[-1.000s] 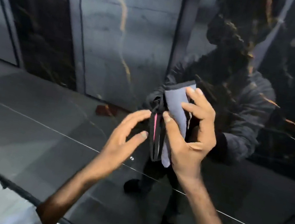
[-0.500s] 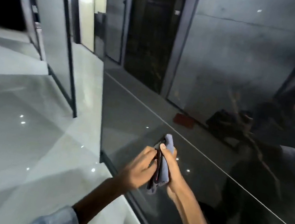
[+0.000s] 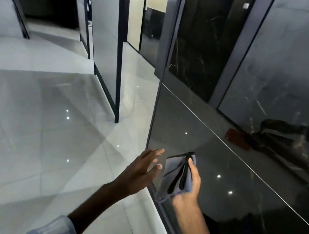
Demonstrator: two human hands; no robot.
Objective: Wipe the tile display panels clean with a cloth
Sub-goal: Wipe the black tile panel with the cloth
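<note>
Step in hand: cloth preparation. Right hand [image 3: 188,187] clamped on folded cloth [image 3: 176,179], lower centre; left hand [image 3: 141,171] alongside, fingers spread, empty. Next, probably: press cloth flat onto dark panel [image 3: 239,193].

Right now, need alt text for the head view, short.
The right hand holds a folded grey cloth near the edge of a glossy dark tile display panel; the left hand hovers open beside it. Pale polished floor tiles stretch left, toward more upright panels.

Right hand [image 3: 188,187] fingers hidden behind cloth [image 3: 174,179].
</note>
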